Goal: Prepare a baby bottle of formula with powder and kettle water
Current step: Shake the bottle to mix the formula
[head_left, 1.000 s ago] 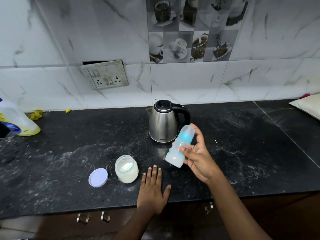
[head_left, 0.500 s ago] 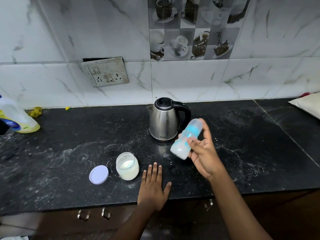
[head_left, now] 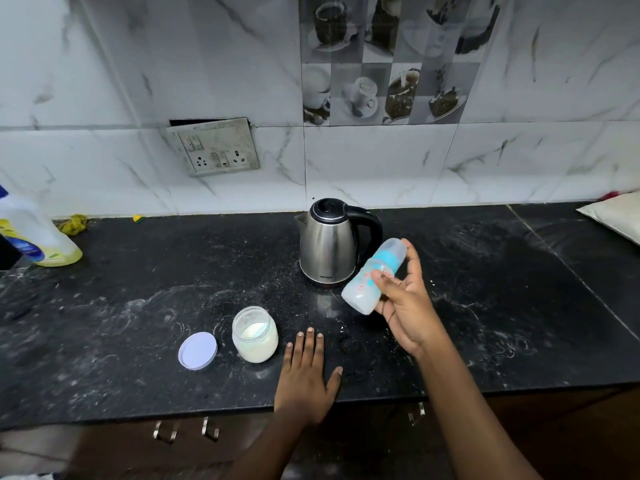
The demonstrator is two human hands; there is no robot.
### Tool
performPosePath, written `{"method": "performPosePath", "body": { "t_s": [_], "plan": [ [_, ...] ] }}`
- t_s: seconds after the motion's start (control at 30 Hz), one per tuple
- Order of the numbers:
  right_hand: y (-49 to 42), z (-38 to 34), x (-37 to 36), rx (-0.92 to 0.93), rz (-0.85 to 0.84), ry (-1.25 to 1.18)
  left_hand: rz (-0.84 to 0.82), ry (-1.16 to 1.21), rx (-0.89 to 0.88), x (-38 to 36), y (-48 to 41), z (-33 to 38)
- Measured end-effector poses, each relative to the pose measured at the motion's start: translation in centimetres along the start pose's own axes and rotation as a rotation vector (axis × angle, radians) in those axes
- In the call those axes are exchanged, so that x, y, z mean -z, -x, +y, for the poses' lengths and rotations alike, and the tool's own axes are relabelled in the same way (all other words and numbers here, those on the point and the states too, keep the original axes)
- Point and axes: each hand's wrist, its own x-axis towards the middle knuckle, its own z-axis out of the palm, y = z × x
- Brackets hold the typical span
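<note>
My right hand (head_left: 407, 303) grips a capped baby bottle (head_left: 369, 278) with blue markings and milky liquid inside, tilted in the air with its cap end up and to the right. It hangs just in front of the steel kettle (head_left: 329, 244), whose lid is closed. My left hand (head_left: 306, 372) lies flat on the black counter (head_left: 121, 299), fingers apart, holding nothing. To its left stands an open jar of white powder (head_left: 255, 334), with its round white lid (head_left: 197, 350) lying beside it.
A yellow-and-white detergent bottle (head_left: 31, 233) stands at the far left, with a yellow rag (head_left: 72, 224) near the wall. A white bag (head_left: 613, 220) lies at the far right. A socket plate (head_left: 214, 146) is on the tiled wall. Cabinet handles (head_left: 187, 432) sit below the counter edge.
My right hand has carried the tilted bottle slightly up and to the right over the last second. The left hand stays flat on the counter.
</note>
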Motion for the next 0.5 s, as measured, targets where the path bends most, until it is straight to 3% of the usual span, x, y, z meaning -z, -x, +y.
{"method": "performPosePath", "body": {
  "t_s": [0.1,0.23,0.33,0.5],
  "plan": [
    [0.09,-0.31,-0.12,-0.079,-0.115,0.114,0.006,-0.002,-0.002,0.02,0.05,0.01],
    [0.19,0.01,-0.48,-0.053,0.008,-0.001,0.013,0.002,0.000,-0.10,-0.02,0.04],
    [0.47,0.38,-0.74,-0.077,-0.109,0.046,0.018,0.011,0.002,-0.12,-0.02,-0.03],
    [0.16,0.15,-0.60,-0.030,-0.024,-0.136,0.030,0.034,-0.015,-0.08,-0.02,0.02]
  ]
}}
